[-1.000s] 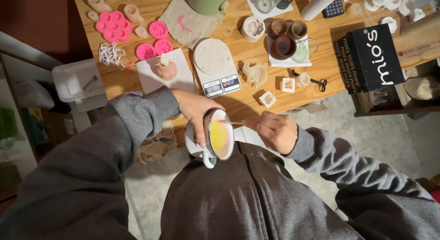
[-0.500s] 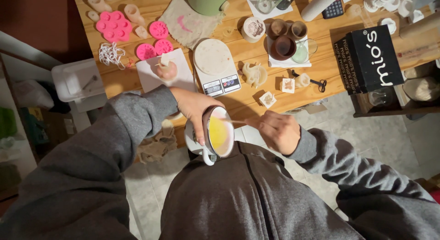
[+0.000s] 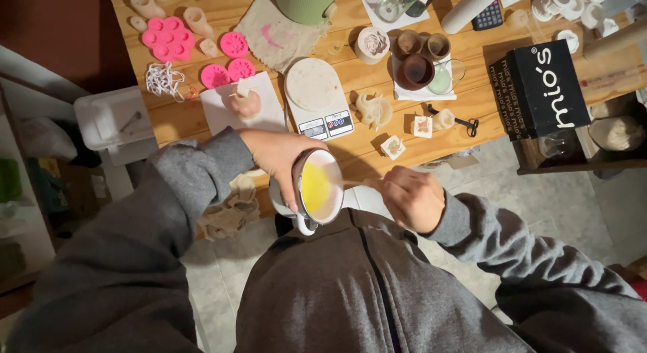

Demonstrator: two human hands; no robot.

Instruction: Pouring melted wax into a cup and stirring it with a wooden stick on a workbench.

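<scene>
While the left hand (image 3: 280,165) wraps the far side of a white mug (image 3: 317,194), the mug sits tilted in front of the torso, just below the table edge, mouth turned toward the camera w/ yellow liquid (image 3: 315,189) showing inside. Right hand (image 3: 408,199) is just beside the mug on its right, level w/ the rim, and a thin stick (image 3: 356,184) runs from that hand into the liquid.

Hard to see: mug's lower wall and most of the handle are cut off by the grey sweatshirt (image 3: 377,285); the stick's tip is lost in the liquid, its other end buried in the fist. Left palm is hidden behind the mug.

Grip: left fingers are curled tight round the mug body, thumb side over the rim, clamped on it. Right fingers are closed into a loose fist, pinching the stick.

Nearby on the wooden table (image 3: 364,144): a kitchen scale (image 3: 317,97) w/ round plate straight above the mug, pink silicone moulds (image 3: 168,37) to the upper left, a black box (image 3: 542,86) well to the right.
</scene>
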